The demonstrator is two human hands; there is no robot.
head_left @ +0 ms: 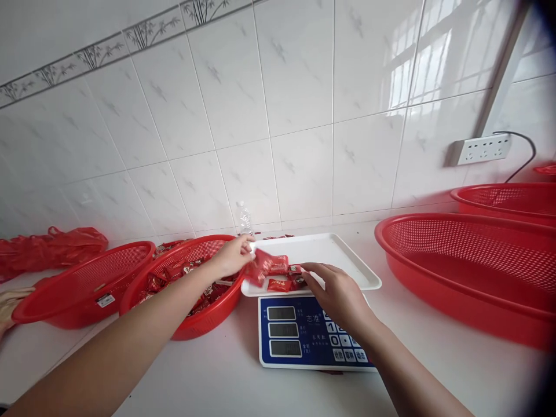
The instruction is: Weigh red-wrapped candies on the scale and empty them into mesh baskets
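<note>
Left forearm (125, 333), nearest the camera, leads to the left hand (236, 255), whose thumb and fingers pinch closed on a red packet (260, 267), blurred, above the near left corner of a white tray (321, 249). The right hand (341, 292) bends its fingers, tips close together, at small packets (297, 279) by the tray's near edge; whether they grip one cannot be told. Flat packets (279, 285) lie between the hands. Each piece is best set down gently, well inside the tray's edges, with no palm leaning there. Below the near edge sits a scale's blue panel (317, 359); a filled red basket (204, 327) stands left, a wide basket (417, 289) right.
</note>
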